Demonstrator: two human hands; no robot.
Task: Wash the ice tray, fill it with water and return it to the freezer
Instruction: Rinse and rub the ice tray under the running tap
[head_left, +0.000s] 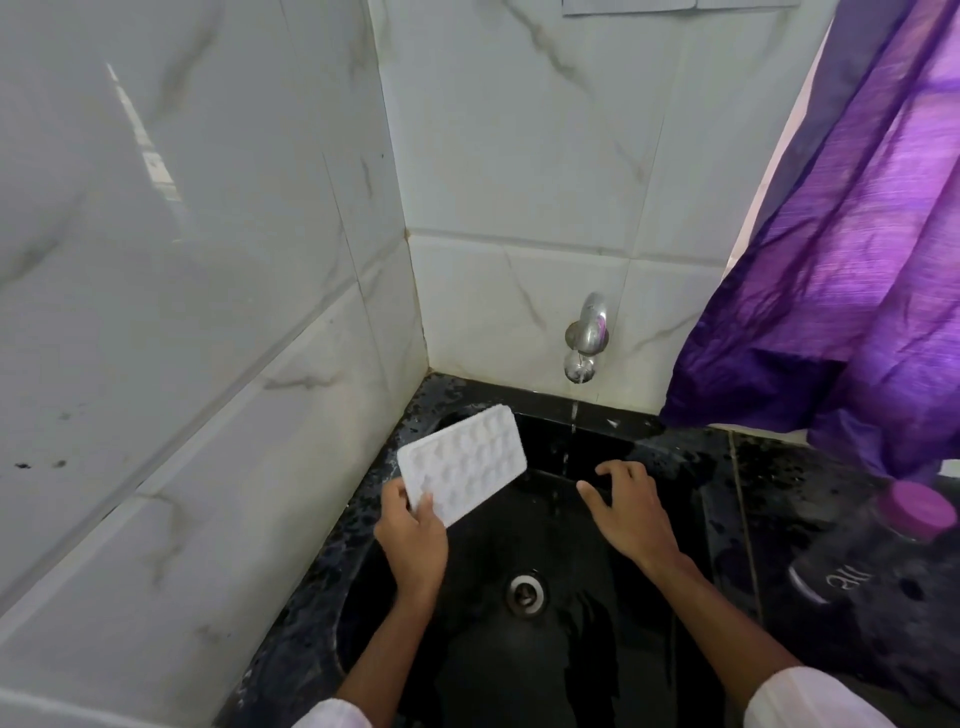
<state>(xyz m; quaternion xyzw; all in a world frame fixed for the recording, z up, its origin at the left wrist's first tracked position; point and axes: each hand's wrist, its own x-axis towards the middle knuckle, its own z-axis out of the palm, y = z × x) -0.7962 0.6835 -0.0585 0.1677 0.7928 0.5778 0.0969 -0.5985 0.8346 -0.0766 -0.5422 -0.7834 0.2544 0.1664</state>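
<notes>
A white ice tray (462, 462) with several small cavities is held tilted over the left side of the black sink (519, 649). My left hand (413, 538) grips its near corner, thumb on top. My right hand (626, 506) hovers over the sink with its fingers spread and holds nothing, just right of a thin stream of water. The stream falls from the chrome wall tap (586, 338) into the basin, to the right of the tray.
The drain (526, 594) sits at the basin's middle. A dark bottle with a purple cap (878, 561) stands on the wet black counter at the right. A purple curtain (841, 260) hangs over the right side. Marble-tiled walls close in the left and back.
</notes>
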